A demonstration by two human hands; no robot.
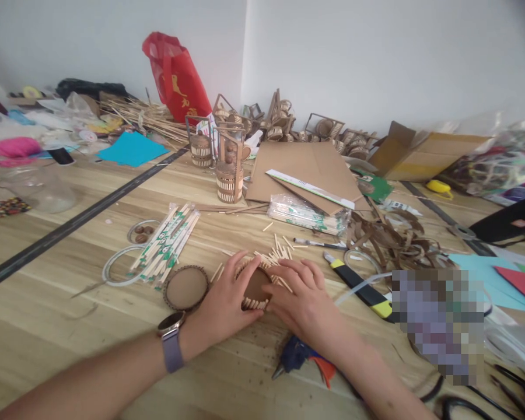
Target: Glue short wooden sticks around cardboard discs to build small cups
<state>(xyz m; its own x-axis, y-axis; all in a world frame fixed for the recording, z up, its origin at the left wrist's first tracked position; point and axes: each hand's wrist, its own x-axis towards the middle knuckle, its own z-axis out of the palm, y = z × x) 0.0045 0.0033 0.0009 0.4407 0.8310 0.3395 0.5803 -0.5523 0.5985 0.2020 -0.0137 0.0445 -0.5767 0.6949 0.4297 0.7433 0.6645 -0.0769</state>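
Observation:
Between my hands sits a small round cardboard tray (259,284) edged with short wooden sticks. My left hand (219,303), with a watch on the wrist, curves its thumb and fingers around the tray's left side. My right hand (304,291) grips the right side, its fingertips at the rim; the fingers hide part of the edge. Just beyond lie loose cut sticks (279,252). A second round cardboard piece (186,288) with a corrugated rim rests left of my left hand. Under my right forearm is a blue glue gun (294,353).
Left of centre are wrapped chopsticks (166,242) and tape rolls (121,267). A yellow-black utility knife (359,284) and curled brown strips (391,242) lie right. Behind stand small stick-and-cardboard baskets (230,181), a cardboard sheet (297,166) and a red bag (177,81).

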